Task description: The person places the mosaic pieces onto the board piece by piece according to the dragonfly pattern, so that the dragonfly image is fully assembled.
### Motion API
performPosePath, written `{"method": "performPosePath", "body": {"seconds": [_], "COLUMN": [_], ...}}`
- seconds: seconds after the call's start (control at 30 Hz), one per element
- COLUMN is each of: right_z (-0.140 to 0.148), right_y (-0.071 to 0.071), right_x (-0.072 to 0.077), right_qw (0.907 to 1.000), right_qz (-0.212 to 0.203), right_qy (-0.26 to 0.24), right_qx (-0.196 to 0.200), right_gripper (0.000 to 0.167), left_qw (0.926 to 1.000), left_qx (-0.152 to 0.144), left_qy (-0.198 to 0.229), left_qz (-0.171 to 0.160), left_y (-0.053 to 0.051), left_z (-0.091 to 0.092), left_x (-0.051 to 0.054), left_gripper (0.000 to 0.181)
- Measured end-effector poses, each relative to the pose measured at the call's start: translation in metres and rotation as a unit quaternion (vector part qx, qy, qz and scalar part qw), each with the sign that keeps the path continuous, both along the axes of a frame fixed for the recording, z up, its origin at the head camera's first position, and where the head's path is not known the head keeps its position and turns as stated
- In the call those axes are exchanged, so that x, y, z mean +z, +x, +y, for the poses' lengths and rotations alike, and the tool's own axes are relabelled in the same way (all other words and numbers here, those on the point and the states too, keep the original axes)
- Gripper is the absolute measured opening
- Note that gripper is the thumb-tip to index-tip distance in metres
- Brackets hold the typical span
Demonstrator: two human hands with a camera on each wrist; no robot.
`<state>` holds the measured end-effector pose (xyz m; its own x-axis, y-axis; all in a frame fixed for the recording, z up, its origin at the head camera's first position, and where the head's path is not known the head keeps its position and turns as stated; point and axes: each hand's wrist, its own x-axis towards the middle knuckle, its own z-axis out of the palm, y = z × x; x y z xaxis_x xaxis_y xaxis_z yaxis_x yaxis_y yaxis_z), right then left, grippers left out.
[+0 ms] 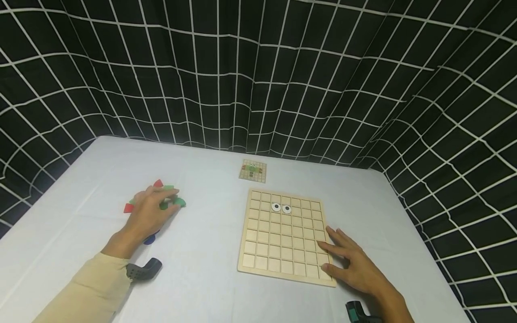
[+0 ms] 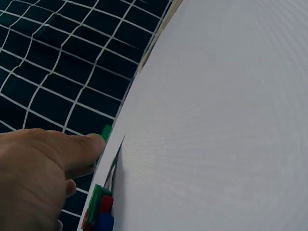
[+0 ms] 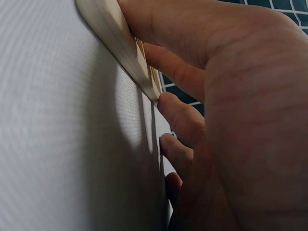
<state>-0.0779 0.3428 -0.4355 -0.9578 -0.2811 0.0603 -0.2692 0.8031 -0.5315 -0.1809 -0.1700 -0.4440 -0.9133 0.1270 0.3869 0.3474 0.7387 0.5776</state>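
Two eye discs (image 1: 276, 207) on one board (image 1: 280, 242), right grip (image 1: 355, 265) loosely spread, left grip (image 1: 148, 213) unclear

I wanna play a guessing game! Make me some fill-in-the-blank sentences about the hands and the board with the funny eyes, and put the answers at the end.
1. The wooden grid board holds ____ eye pieces.
2. The red, green and blue pieces lie near the ____ hand.
3. The ____ hand touches the board's edge.
4. The small patterned card lies ____ from the person than the board.

Missing words: two; left; right; farther
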Motion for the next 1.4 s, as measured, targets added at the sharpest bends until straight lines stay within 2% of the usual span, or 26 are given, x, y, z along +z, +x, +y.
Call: {"method": "performPosePath", "body": {"seconds": [0.17,0.4,0.53,0.7,0.9,1.17,1.33,1.4], "right_z": [0.000,0.000,0.000,0.000,0.000,0.000,0.000,0.000], "right_y": [0.000,0.001,0.002,0.003,0.001,0.000,0.001,0.001], "right_x": [0.000,0.000,0.000,0.001,0.002,0.002,0.003,0.004], "right_qw": [1.0000,1.0000,0.9999,0.9999,0.9997,0.9998,0.9996,0.9996], "right_qz": [0.003,0.006,0.010,0.009,0.018,0.018,0.022,0.022], "right_qy": [0.000,-0.007,-0.007,-0.004,-0.004,-0.003,-0.005,-0.005], "right_qx": [0.000,0.000,0.001,-0.002,0.013,0.013,0.017,0.018], "right_gripper": [0.051,0.051,0.050,0.051,0.050,0.050,0.049,0.049], "left_qw": [0.9974,0.9883,0.9820,0.9747,0.9746,0.9751,0.9734,0.9736], "left_qx": [-0.020,-0.060,-0.079,-0.104,-0.117,-0.140,-0.161,-0.173], "left_qy": [0.023,0.035,0.039,0.049,0.064,0.083,0.092,0.096], "left_qz": [0.065,0.136,0.167,0.192,0.179,0.150,0.134,0.114], "left_y": [0.001,0.008,0.010,0.008,0.009,0.008,0.005,0.004], "left_z": [0.006,0.022,0.034,0.051,0.072,0.108,0.136,0.147], "left_x": [0.007,0.023,0.032,0.039,0.045,0.050,0.048,0.046], "left_gripper": [0.035,0.031,0.031,0.033,0.031,0.027,0.025,0.024]}}
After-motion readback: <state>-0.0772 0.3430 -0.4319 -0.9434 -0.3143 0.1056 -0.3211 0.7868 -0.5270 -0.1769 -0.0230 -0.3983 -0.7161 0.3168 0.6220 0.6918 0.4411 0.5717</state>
